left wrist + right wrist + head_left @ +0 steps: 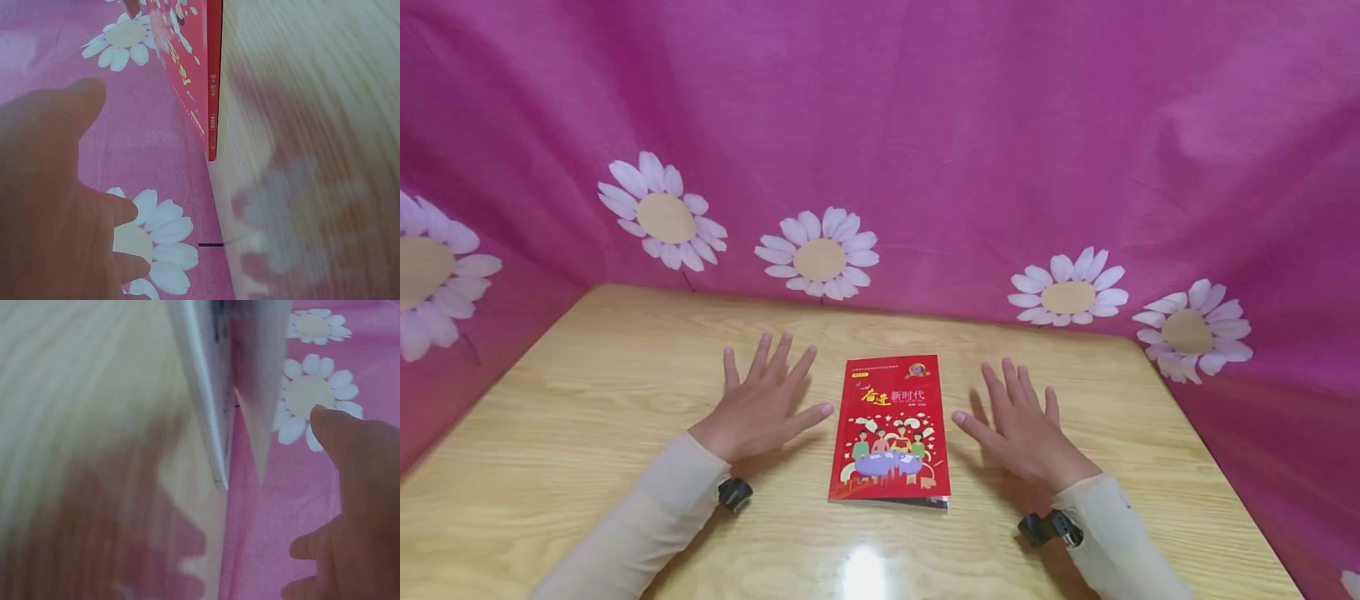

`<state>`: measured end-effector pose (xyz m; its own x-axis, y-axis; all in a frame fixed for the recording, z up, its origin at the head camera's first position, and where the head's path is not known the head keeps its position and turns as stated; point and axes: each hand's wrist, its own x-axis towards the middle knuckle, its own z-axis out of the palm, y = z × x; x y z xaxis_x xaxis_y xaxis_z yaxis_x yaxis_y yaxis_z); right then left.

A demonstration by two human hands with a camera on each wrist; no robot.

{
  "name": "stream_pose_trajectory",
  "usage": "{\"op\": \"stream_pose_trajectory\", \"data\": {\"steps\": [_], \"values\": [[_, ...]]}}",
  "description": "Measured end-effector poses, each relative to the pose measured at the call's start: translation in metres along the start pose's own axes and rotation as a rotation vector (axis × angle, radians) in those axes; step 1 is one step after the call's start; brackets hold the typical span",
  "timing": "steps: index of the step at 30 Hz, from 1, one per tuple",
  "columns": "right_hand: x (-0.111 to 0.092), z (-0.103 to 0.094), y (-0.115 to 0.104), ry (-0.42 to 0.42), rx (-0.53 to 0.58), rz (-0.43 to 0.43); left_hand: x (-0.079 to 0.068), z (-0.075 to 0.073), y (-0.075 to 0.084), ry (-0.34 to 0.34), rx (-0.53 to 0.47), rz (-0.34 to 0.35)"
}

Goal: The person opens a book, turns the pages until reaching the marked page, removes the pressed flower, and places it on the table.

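A red booklet (891, 429) with yellow and white lettering and cartoon people round a table lies on the wooden tabletop between my hands. Its front cover lifts slightly along the right and lower edges; in the right wrist view the raised cover (259, 381) stands apart from the pages (203, 387). The spine (214, 106) faces my left hand. My left hand (763, 408) is spread palm down just left of the booklet, thumb pointing at its edge. On the other side my right hand (1022, 425) is likewise spread, its thumb close to the booklet's right edge. Neither hand holds anything.
The light wooden table (625, 358) is bordered at the back and sides by a magenta cloth (940, 167) printed with white daisies. A dark camera band (735, 494) sits on the left wrist and another band (1049, 528) on the right. Light glares off the table's front.
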<state>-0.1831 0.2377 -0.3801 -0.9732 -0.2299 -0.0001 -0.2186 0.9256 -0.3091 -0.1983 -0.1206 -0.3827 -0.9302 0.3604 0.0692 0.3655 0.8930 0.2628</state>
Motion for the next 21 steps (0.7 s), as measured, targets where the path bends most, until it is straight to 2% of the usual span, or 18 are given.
{"op": "stream_pose_trajectory", "data": {"steps": [5, 11, 17, 21], "values": [[-0.004, 0.004, -0.001, 0.050, 0.031, -0.032, 0.002, 0.000, 0.007, 0.004, 0.018, 0.043], [-0.003, 0.008, -0.008, 0.075, 0.113, -0.052, -0.005, 0.001, 0.009, -0.021, -0.008, 0.094], [-0.007, 0.010, -0.017, 0.026, 0.291, -0.048, -0.011, 0.005, 0.014, -0.139, -0.051, 0.158], [-0.010, 0.010, -0.021, -0.045, 0.482, 0.021, -0.013, 0.006, 0.020, -0.234, -0.104, 0.179]]}}
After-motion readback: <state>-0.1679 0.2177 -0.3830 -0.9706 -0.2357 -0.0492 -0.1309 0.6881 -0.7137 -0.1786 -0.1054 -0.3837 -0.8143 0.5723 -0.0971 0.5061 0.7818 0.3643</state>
